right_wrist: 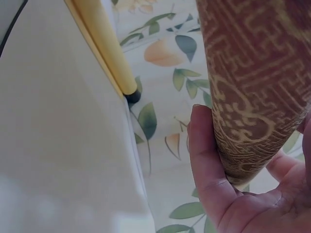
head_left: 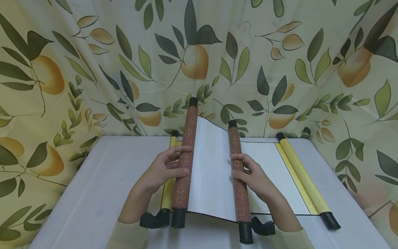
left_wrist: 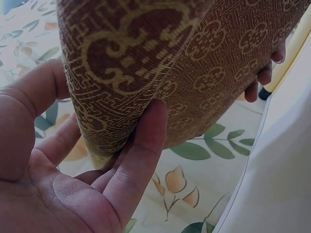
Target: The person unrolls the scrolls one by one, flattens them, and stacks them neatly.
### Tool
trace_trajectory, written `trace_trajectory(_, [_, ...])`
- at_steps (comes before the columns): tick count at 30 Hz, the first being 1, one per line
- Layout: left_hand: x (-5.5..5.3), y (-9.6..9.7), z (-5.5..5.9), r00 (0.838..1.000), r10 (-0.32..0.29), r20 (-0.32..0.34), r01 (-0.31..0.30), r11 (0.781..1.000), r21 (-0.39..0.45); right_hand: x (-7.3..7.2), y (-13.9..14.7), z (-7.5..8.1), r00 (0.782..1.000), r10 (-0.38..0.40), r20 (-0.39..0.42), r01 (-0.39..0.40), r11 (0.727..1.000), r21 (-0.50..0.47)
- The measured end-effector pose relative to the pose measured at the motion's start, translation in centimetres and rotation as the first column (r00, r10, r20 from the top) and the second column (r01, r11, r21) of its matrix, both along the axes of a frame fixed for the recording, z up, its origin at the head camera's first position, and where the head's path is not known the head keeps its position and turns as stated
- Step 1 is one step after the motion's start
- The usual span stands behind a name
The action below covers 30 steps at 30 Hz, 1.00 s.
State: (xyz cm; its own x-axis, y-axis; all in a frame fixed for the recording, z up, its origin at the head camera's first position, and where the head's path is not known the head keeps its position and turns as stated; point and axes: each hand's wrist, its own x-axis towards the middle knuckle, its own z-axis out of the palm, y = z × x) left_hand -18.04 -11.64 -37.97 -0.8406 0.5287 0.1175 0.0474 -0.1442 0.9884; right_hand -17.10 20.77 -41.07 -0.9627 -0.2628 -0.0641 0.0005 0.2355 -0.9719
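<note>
A brown scroll, patterned with gold flowers, is held partly unrolled above the table, its white inner sheet (head_left: 211,169) stretched between two rolls with black end knobs. My left hand (head_left: 158,173) grips the thicker left roll (head_left: 185,159), thumb in front. On the slimmer right roll (head_left: 239,166), the thumb and fingers of my right hand (head_left: 255,176) pinch near the middle. The left wrist view shows the brocade back (left_wrist: 209,73) from below, with fingertips of the right hand (left_wrist: 257,87) at its far edge. In the right wrist view, that hand cups the brown roll (right_wrist: 257,97).
Underneath, a yellow-edged scroll lies spread on the white table (head_left: 93,180). Its right roll (head_left: 306,176) and left roll (head_left: 168,193) have black knobs; its white sheet (head_left: 286,183) is partly covered from view. A fruit-and-leaf patterned curtain (head_left: 199,69) hangs behind the table.
</note>
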Motion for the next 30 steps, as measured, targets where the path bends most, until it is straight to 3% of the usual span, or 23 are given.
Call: trace_trajectory(30, [0.29, -0.68, 0.53, 1.0, 0.017, -0.026, -0.017, 1.0, 0.005, 0.03, 0.23, -0.06, 0.999, 0.011, -0.04, -0.01, 1.0, 0.016])
